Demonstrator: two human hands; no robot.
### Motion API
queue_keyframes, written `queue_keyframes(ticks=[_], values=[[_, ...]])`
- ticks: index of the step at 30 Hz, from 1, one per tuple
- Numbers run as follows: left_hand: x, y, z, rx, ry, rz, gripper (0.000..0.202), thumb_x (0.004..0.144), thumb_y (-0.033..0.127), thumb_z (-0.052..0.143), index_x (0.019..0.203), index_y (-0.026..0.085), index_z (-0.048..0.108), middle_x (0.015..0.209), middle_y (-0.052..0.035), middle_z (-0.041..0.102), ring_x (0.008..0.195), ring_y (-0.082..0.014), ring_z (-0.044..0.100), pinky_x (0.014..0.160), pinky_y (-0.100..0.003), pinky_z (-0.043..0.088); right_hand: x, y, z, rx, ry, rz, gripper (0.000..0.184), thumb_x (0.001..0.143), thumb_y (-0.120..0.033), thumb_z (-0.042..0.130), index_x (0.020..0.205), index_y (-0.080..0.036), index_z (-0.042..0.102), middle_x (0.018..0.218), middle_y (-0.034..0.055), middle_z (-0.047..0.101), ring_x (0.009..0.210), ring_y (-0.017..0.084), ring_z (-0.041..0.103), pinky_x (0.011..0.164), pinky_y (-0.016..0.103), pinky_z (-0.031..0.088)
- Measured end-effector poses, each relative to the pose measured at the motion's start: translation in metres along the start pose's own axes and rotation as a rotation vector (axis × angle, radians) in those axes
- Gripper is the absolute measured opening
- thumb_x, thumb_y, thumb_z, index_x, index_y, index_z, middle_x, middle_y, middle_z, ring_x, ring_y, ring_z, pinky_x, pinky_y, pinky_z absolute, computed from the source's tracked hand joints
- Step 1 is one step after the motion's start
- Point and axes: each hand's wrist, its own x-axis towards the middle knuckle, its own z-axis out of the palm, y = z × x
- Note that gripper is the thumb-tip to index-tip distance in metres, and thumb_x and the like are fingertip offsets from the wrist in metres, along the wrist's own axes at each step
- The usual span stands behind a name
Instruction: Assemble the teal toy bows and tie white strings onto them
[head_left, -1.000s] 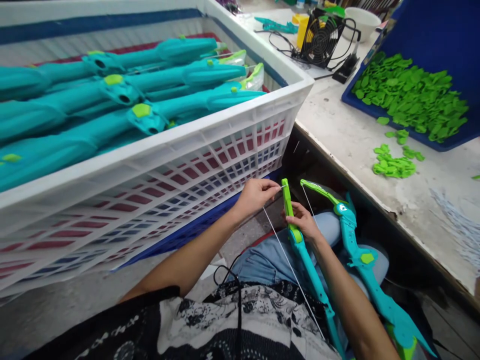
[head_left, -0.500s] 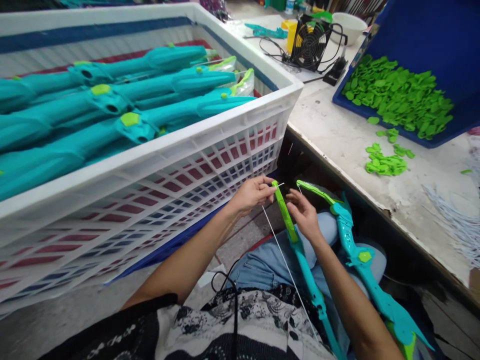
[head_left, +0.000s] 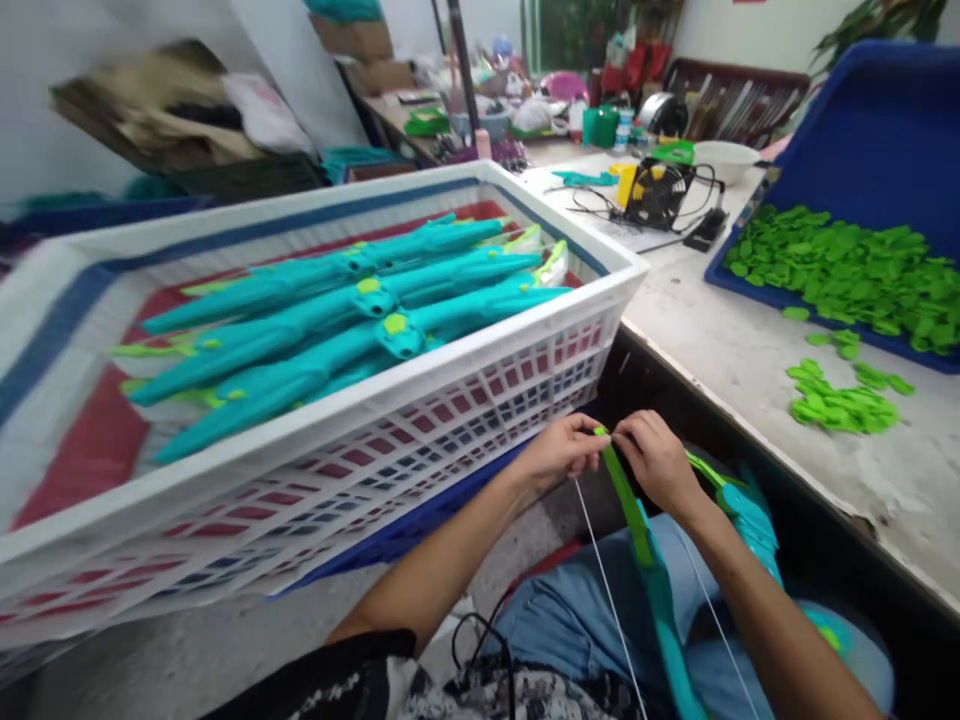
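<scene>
beside the white crate [head_left: 450, 357], the teal toy bow [head_left: 664, 610] lies across the lap, its long axis pointing away from the body to its green tip [head_left: 626, 500]. left hand [head_left: 559, 455] and right hand [head_left: 660, 465] meet there, equally near: the left pinches the white string [head_left: 600, 560], the right pinches the tip.

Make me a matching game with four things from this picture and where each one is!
Things:
1. teal toy bows
2. green plastic pieces
3. small black fan
4. green bow tip

Places:
A. pinched between the left hand and the right hand
B. on the table, beside the white bowl
C. lying in the white crate
D. heaped in the blue tray

Right pairs: 1-C, 2-D, 3-B, 4-A.
</scene>
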Motion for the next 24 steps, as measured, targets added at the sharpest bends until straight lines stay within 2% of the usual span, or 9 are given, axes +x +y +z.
queue_keyframes(ticks=[3, 6, 9, 11, 13, 15, 17, 20, 24], values=[[0.008, -0.01, 0.004, 0.121, 0.118, 0.116, 0.034, 0.065, 0.038, 0.075, 0.081, 0.017, 0.053, 0.058, 0.003, 0.058, 0.046, -0.0085, 0.05, 0.047, -0.02, 0.038, 0.007, 0.021, -0.01, -0.08, 0.031, -0.011, 0.02, 0.095, -0.025, 0.044, 0.077, -0.021, 0.054, 0.075, 0.0054, 0.057, 0.074, 0.019, 0.052, 0.068, 0.032, 0.043], [0.01, -0.021, 0.01, 0.18, 0.236, 0.397, 0.012, 0.072, 0.022, 0.064, 0.081, 0.016, 0.059, 0.084, -0.0035, 0.064, 0.079, -0.0134, 0.061, 0.073, -0.025, 0.046, 0.023, 0.062, -0.042, -0.186, 0.19, 0.132, 0.026, 0.094, -0.035, 0.043, 0.076, -0.021, 0.054, 0.074, 0.0059, 0.057, 0.069, 0.02, 0.052, 0.066, 0.034, 0.042], [0.008, -0.024, 0.015, 0.285, 0.17, 0.528, 0.01, 0.075, 0.017, 0.056, 0.076, 0.017, 0.066, 0.085, -0.0046, 0.063, 0.085, -0.0156, 0.059, 0.081, -0.028, 0.044, 0.039, 0.088, -0.076, -0.272, 0.48, 0.383, 0.032, 0.089, -0.046, 0.046, 0.071, -0.021, 0.053, 0.07, 0.0064, 0.056, 0.065, 0.021, 0.052, 0.064, 0.037, 0.042], [0.008, -0.018, 0.018, 0.332, 0.098, 0.464, 0.011, 0.074, 0.021, 0.06, 0.073, 0.017, 0.07, 0.084, -0.0052, 0.062, 0.083, -0.0166, 0.057, 0.08, -0.029, 0.044, 0.042, 0.075, -0.079, -0.191, 0.587, 0.494, 0.031, 0.086, -0.048, 0.049, 0.072, -0.02, 0.054, 0.07, 0.0059, 0.056, 0.064, 0.021, 0.054, 0.063, 0.037, 0.043], [0.011, -0.007, 0.02, 0.213, 0.068, 0.298, 0.022, 0.075, 0.035, 0.062, 0.079, 0.016, 0.072, 0.088, -0.0064, 0.063, 0.086, -0.018, 0.057, 0.081, -0.03, 0.043, 0.036, 0.042, -0.06, -0.003, 0.539, 0.477, 0.027, 0.087, -0.044, 0.051, 0.078, -0.02, 0.057, 0.076, 0.0057, 0.06, 0.069, 0.02, 0.058, 0.067, 0.036, 0.047], [0.018, 0.006, 0.02, 0.005, 0.076, 0.109, 0.035, 0.073, 0.047, 0.065, 0.081, 0.014, 0.071, 0.087, -0.0066, 0.064, 0.084, -0.0178, 0.058, 0.081, -0.031, 0.043, 0.021, 0.0, -0.027, 0.153, 0.44, 0.338, 0.021, 0.089, -0.037, 0.051, 0.079, -0.02, 0.058, 0.094, 0.0078, 0.061, 0.094, 0.022, 0.06, 0.083, 0.039, 0.048], [0.024, 0.02, 0.017, -0.116, 0.111, 0.0, 0.034, 0.066, 0.045, 0.072, 0.075, 0.012, 0.068, 0.08, -0.0053, 0.065, 0.078, -0.0157, 0.058, 0.078, -0.03, 0.043, 0.004, -0.032, 0.009, 0.175, 0.47, 0.3, 0.016, 0.09, -0.03, 0.051, 0.08, -0.02, 0.057, 0.107, 0.0095, 0.058, 0.106, 0.023, 0.056, 0.09, 0.042, 0.047], [0.025, 0.037, 0.012, 0.106, 0.207, 0.085, 0.012, 0.062, 0.021, 0.073, 0.065, 0.013, 0.064, 0.068, -0.0016, 0.062, 0.068, -0.0126, 0.055, 0.073, -0.026, 0.042, -0.013, -0.053, 0.047, 0.199, 0.502, 0.323, 0.012, 0.091, -0.024, 0.049, 0.082, -0.021, 0.056, 0.108, 0.0098, 0.055, 0.107, 0.023, 0.053, 0.091, 0.044, 0.047], [0.016, 0.045, 0.012, 0.437, 0.354, 0.385, 0.006, 0.071, 0.011, 0.062, 0.069, 0.017, 0.061, 0.066, 0.0008, 0.061, 0.065, -0.0113, 0.054, 0.066, -0.022, 0.043, -0.017, -0.05, 0.058, 0.276, 0.529, 0.418, 0.011, 0.092, -0.022, 0.047, 0.084, -0.021, 0.055, 0.1, 0.0088, 0.054, 0.099, 0.021, 0.055, 0.088, 0.04, 0.048]])
